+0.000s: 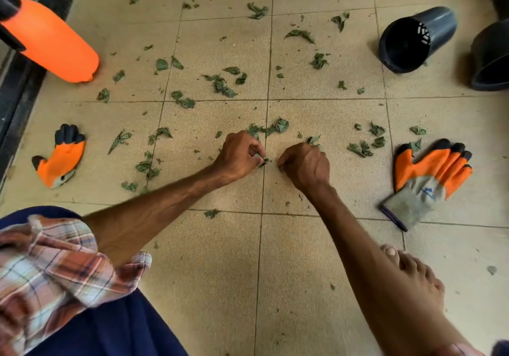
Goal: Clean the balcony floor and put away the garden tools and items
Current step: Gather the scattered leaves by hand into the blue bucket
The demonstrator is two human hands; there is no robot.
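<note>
Leaves (220, 84) were all over the tiled floor (316, 259). The left hand (239, 154) had its grip pinched on a leaf scrap (263, 160) right at the floor, mid-shot. The right hand (304, 164) sat just beside it, fingers curled under, and I couldn't tell if that grip held anything. One glove (62, 157) lay far left, the other glove (429, 174) far right. A black pot (416, 40) lay tipped on its side top right, its mouth showing a dark inside with drain slots. A second pot (490, 58) lay near it, and an orange bottle (55, 42) lay top left.
</note>
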